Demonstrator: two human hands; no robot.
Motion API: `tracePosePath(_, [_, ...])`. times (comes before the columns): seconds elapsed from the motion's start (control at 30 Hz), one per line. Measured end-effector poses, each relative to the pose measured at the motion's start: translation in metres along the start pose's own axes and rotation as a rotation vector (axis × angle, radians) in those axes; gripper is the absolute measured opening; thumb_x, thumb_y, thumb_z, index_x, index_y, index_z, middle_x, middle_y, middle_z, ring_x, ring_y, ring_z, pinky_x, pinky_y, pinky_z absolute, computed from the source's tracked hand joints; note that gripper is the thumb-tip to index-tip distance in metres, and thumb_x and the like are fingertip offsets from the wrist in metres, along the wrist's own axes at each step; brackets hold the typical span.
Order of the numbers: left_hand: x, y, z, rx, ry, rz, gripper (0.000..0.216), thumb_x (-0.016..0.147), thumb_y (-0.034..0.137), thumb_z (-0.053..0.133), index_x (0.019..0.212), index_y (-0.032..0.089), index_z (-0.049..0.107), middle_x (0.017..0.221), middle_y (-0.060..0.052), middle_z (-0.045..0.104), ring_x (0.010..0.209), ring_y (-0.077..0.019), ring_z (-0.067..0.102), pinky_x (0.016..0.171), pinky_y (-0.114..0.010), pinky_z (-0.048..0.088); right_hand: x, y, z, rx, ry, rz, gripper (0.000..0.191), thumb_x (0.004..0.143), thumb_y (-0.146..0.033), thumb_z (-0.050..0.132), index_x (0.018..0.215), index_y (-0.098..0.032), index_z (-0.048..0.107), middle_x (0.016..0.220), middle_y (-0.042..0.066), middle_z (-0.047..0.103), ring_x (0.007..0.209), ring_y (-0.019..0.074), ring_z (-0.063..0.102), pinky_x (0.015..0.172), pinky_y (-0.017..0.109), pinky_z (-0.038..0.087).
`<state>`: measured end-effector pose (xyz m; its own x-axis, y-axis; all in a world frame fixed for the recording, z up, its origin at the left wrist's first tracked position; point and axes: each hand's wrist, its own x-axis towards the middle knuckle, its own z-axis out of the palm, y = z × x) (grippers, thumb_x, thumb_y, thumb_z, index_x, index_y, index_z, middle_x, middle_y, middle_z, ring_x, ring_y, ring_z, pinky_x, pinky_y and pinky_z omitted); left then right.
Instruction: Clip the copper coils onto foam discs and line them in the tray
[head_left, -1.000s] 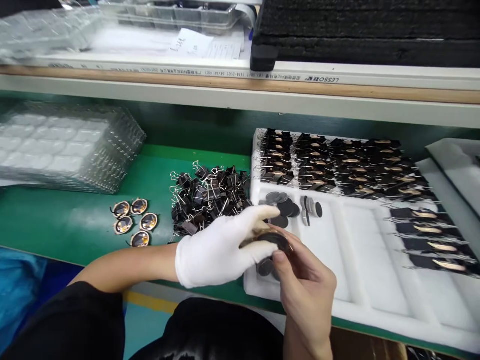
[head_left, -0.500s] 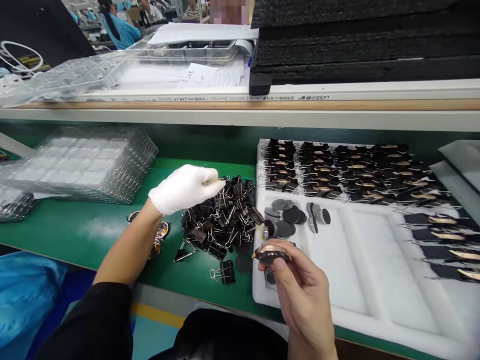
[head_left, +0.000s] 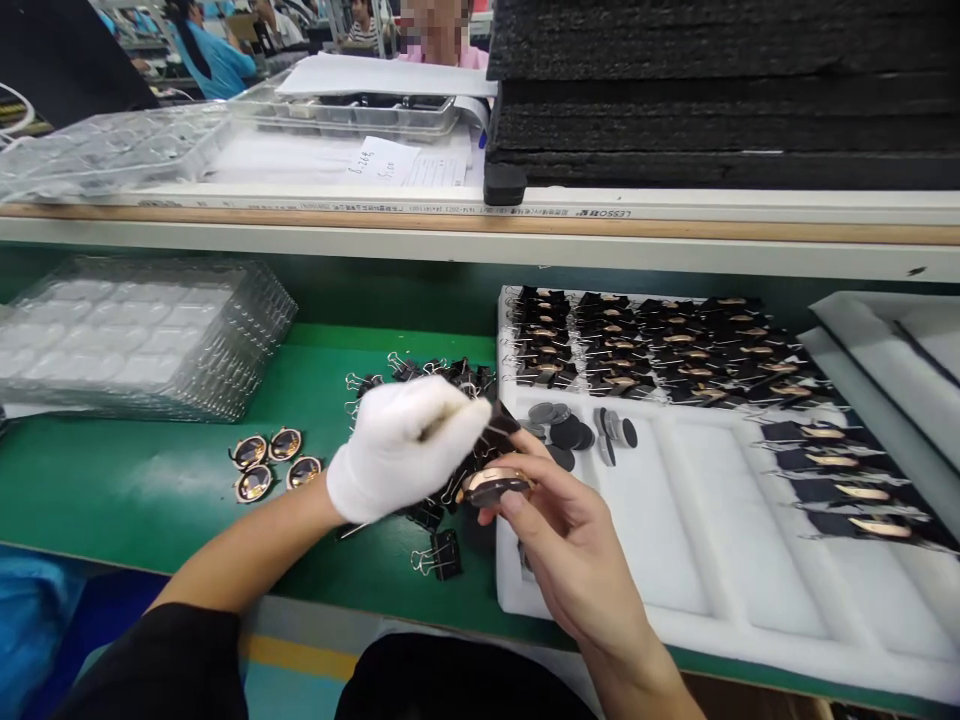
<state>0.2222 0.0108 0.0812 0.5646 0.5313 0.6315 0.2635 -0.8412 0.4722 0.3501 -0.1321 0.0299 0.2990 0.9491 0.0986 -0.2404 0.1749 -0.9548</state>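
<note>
My left hand (head_left: 412, 445), in a white glove, pinches a black binder clip (head_left: 501, 430) by its wire handles. Just below that clip, my bare right hand (head_left: 574, 535) grips a round gold-rimmed piece (head_left: 495, 485) between thumb and fingers, with a dark disc against its underside. Whether the clip touches the piece I cannot tell. A heap of black binder clips (head_left: 427, 515) lies under and behind the glove, partly hidden by it. One loose binder clip (head_left: 446, 555) rests at the heap's near side. Several gold-rimmed round pieces (head_left: 255, 483) lie on the green table to the left.
A white foam tray (head_left: 645, 510) on the right holds rows of clipped pieces (head_left: 615, 345) and loose grey and black discs (head_left: 566, 432). Stacked clear plastic trays (head_left: 135, 335) stand at the left. A shelf (head_left: 375, 235) crosses above, carrying black foam sheets (head_left: 712, 95). People sit beyond.
My left hand has moved right and down from the heap, with a binder clip now visible in it, close to the right hand. The view has shifted slightly, uncovering the round pieces at left.
</note>
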Motion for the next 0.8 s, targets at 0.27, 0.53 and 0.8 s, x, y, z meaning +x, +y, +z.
tracePosePath(0.27, [0.003, -0.017, -0.012, 0.062, -0.476, 0.233, 0.060, 0.081, 0.071, 0.063, 0.055, 0.021, 0.044, 0.046, 0.005, 0.040, 0.044, -0.0098, 0.031, 0.048, -0.028, 0.022, 0.003, -0.044, -0.036, -0.448, -0.197, -0.060, 0.018, 0.095, -0.020, 0.072, 0.106, -0.031, 0.081, 0.129, 0.007, 0.075, 0.125, 0.0279, 0.068, 0.104, 0.043, 0.059])
tracePosePath(0.53, [-0.003, -0.009, -0.001, 0.012, -0.544, 0.209, 0.077, 0.068, 0.087, 0.064, 0.053, 0.021, 0.026, 0.044, 0.007, 0.024, 0.046, -0.0088, 0.015, 0.049, -0.031, 0.012, 0.016, -0.066, -0.043, -0.585, -0.374, -0.009, 0.018, 0.094, -0.019, 0.071, 0.102, -0.029, 0.083, 0.120, 0.005, 0.078, 0.114, 0.0262, 0.074, 0.100, 0.040, 0.061])
tracePosePath(0.8, [-0.004, -0.010, -0.001, 0.055, -0.538, 0.241, 0.070, 0.073, 0.084, 0.059, 0.054, 0.021, 0.036, 0.046, 0.003, 0.036, 0.045, -0.0102, 0.027, 0.051, -0.032, 0.014, 0.020, -0.061, -0.052, -0.462, -0.391, 0.066, 0.015, 0.097, -0.026, 0.070, 0.105, -0.028, 0.083, 0.112, 0.009, 0.080, 0.127, 0.0320, 0.067, 0.090, 0.042, 0.066])
